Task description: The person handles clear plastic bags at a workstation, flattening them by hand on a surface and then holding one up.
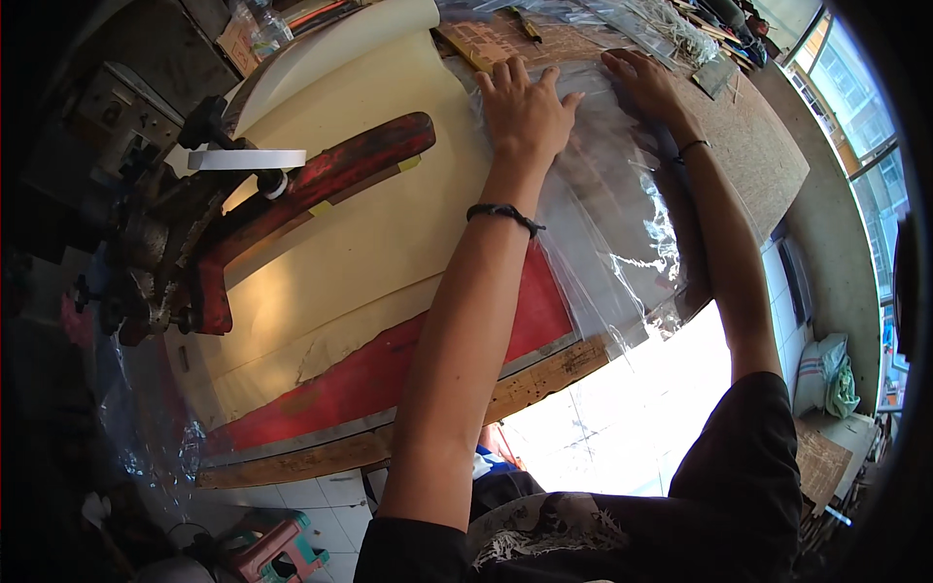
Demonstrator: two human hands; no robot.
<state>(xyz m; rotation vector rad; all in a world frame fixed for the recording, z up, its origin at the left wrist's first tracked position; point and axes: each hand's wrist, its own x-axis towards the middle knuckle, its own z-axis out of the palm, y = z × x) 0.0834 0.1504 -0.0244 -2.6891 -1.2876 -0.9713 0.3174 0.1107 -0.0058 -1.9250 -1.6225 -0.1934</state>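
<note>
My left hand lies with spread fingers on the left edge of a clear plastic sheet, beside a cream paper sheet. Further right, my right hand rests on the same plastic near its far edge, fingers stretched out. Neither hand shows anything gripped. Creases and bright glare run down the plastic, which hangs over the near edge of the table. Under the paper, a red surface shows along the wooden front edge. A worn red metal arm of a heavy machine reaches over the paper at left.
A white strip is on the machine's clamp. Behind my hands lie a cutter knife and plastic scraps. A brown board extends right. Below left stands a pink and green stool; sacks sit at right.
</note>
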